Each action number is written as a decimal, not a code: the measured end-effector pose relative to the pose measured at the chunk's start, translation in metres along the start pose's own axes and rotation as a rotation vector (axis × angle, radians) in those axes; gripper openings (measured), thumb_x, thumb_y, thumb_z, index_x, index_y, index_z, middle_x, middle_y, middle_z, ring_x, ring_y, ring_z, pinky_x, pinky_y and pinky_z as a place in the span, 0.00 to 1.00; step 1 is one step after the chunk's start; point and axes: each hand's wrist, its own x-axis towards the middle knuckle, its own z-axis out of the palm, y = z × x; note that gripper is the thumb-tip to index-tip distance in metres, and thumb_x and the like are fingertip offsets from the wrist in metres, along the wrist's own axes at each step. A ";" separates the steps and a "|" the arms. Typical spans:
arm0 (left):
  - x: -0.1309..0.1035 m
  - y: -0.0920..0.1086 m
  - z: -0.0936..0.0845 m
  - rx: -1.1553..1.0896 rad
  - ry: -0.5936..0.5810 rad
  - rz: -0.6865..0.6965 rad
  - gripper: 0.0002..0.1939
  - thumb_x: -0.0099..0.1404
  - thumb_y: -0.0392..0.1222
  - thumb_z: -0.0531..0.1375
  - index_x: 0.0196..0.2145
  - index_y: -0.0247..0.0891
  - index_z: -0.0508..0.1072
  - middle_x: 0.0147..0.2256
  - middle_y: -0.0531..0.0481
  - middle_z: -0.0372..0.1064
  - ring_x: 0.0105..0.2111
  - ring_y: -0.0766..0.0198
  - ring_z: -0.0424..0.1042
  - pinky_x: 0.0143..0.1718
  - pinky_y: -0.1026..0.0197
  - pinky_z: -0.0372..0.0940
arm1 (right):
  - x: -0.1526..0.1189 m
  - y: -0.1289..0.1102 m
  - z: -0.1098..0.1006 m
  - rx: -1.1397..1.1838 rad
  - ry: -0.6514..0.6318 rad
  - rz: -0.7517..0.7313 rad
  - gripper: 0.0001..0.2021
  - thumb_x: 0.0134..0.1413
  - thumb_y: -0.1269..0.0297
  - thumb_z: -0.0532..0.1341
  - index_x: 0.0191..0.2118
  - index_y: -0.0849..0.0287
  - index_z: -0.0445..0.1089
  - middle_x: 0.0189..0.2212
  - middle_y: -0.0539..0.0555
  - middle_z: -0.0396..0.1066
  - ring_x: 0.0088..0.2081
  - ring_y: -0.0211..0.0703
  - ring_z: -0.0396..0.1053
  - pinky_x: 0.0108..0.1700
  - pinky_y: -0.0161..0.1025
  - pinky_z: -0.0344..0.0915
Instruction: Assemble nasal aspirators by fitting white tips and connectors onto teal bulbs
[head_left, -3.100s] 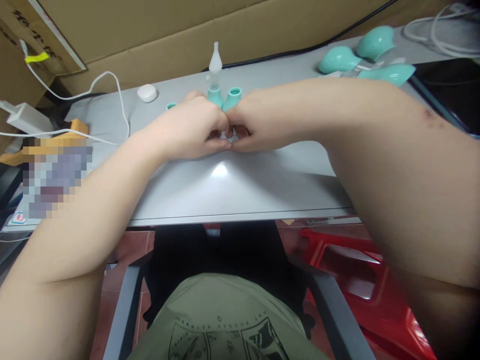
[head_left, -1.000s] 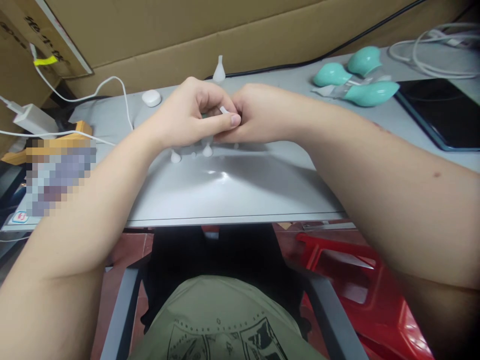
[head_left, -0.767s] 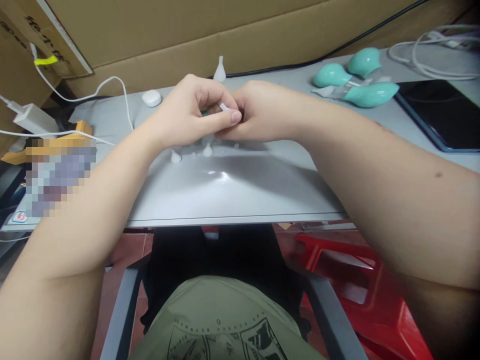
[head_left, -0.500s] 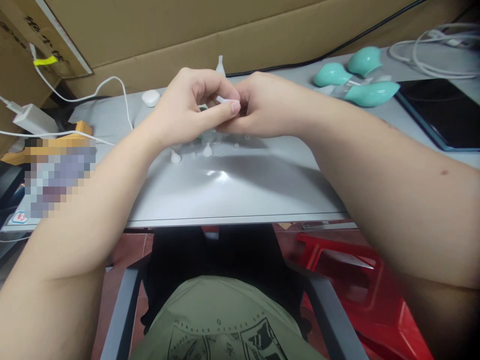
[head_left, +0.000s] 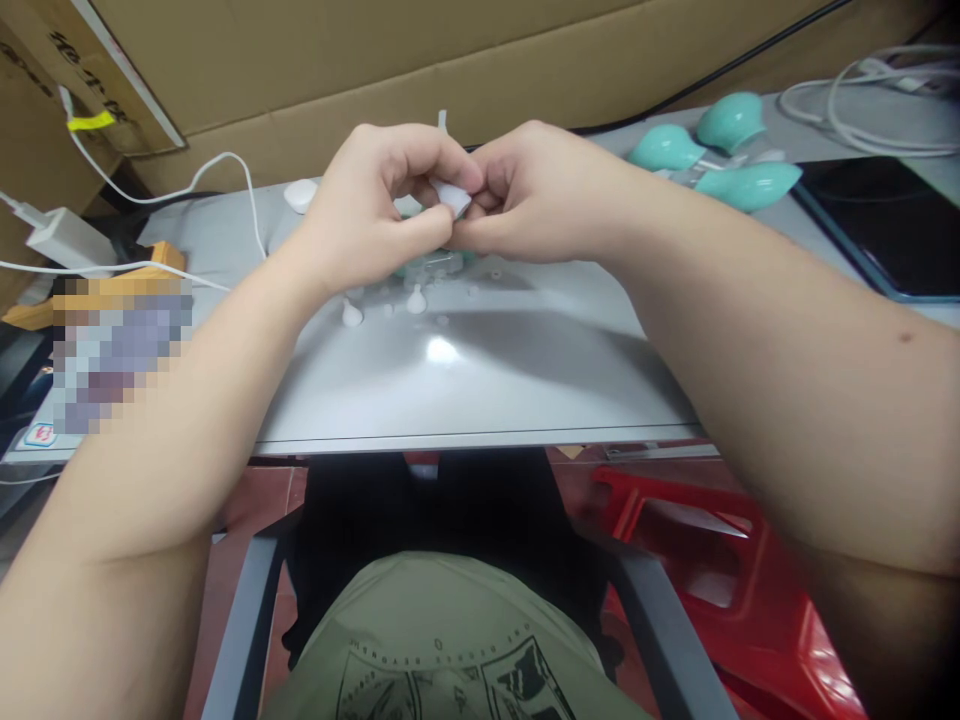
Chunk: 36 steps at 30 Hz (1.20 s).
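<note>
Above the table, a small pale white piece [head_left: 452, 198] sits pinched between the thumb and forefinger of my left hand [head_left: 386, 190]. My right hand [head_left: 536, 190] is closed against its right side, fingers curled and thumb touching it. What kind of part it is I cannot make out, as fingers cover most of it. A clear plastic part with some teal [head_left: 439, 262] lies beneath my hands, mostly hidden. Small white cone-shaped tips [head_left: 416, 299] and tiny clear rings [head_left: 495, 274] are scattered on the table just in front. Behind my fingers a narrow white tip [head_left: 442, 121] sticks up.
Several teal rubber bulbs [head_left: 750, 187] lie at the back right beside a dark phone [head_left: 892, 220] and a coiled white cable [head_left: 832, 100]. A white rounded piece [head_left: 300, 195] is at the back left. A charger [head_left: 71, 240] stands far left; cardboard [head_left: 375, 60] walls the back.
Both hands have risen slightly, and my right hand has shifted a little away. The white piece has turned, showing more of its face between the fingers.
</note>
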 end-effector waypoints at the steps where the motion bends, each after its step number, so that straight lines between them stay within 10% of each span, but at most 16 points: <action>1: 0.000 -0.003 -0.001 0.006 -0.015 0.002 0.08 0.65 0.44 0.76 0.42 0.45 0.89 0.43 0.44 0.88 0.41 0.48 0.82 0.49 0.39 0.80 | 0.000 0.000 0.000 0.001 0.000 0.001 0.15 0.68 0.79 0.70 0.30 0.60 0.70 0.21 0.44 0.61 0.26 0.29 0.55 0.32 0.36 0.53; 6: 0.003 -0.016 -0.001 0.013 -0.016 0.028 0.12 0.63 0.49 0.78 0.44 0.47 0.89 0.43 0.45 0.87 0.40 0.49 0.77 0.48 0.39 0.77 | -0.005 -0.003 -0.005 0.029 0.004 0.011 0.16 0.70 0.78 0.70 0.30 0.60 0.70 0.19 0.43 0.60 0.24 0.28 0.53 0.30 0.35 0.50; 14: 0.002 0.017 0.007 -0.210 0.173 -0.194 0.05 0.58 0.41 0.69 0.32 0.51 0.86 0.35 0.47 0.85 0.37 0.48 0.81 0.43 0.42 0.75 | -0.011 -0.008 -0.011 0.244 -0.004 0.082 0.09 0.69 0.71 0.71 0.35 0.55 0.78 0.21 0.48 0.66 0.24 0.35 0.58 0.28 0.40 0.51; 29: 0.000 0.025 0.004 -0.276 0.117 -0.137 0.11 0.61 0.35 0.70 0.37 0.49 0.92 0.38 0.51 0.90 0.41 0.50 0.90 0.44 0.45 0.81 | -0.003 0.014 -0.014 0.402 -0.063 -0.030 0.10 0.64 0.56 0.71 0.33 0.53 0.82 0.26 0.50 0.73 0.25 0.30 0.66 0.30 0.36 0.61; 36: 0.002 0.022 0.005 -0.204 0.242 -0.126 0.14 0.59 0.33 0.69 0.35 0.52 0.90 0.36 0.52 0.88 0.36 0.50 0.88 0.42 0.46 0.82 | -0.005 0.003 -0.010 0.377 0.090 -0.063 0.14 0.72 0.66 0.69 0.30 0.56 0.79 0.22 0.49 0.70 0.23 0.30 0.63 0.26 0.34 0.60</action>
